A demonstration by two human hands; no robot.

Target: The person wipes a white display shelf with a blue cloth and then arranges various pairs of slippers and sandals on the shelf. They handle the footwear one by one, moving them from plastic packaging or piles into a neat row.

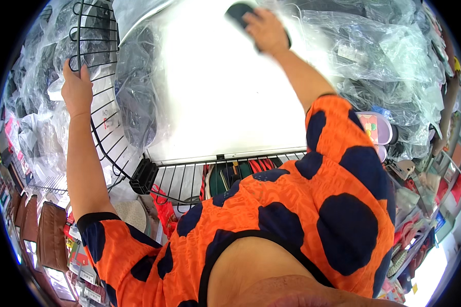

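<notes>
My left hand [77,90] is closed around the black rim wire of a wire rack [109,163] on the left. On the far side of a bright white panel [223,99], my right hand [266,32] holds a dark, elongated object [240,13], which looks like a slipper but is blurred. My palm and fingers cover much of it. Against the panel's left side lies a dark item in a clear plastic bag [136,88]. Glare washes out most of the panel, so its surface detail is lost.
Clear-bagged goods [372,50] are piled on the right, beside a lilac slipper [382,128]. More bagged items [42,88] hang at left. Green and red striped footwear [223,178] sits below the rack's front wires. Brown bags [52,234] stand at lower left.
</notes>
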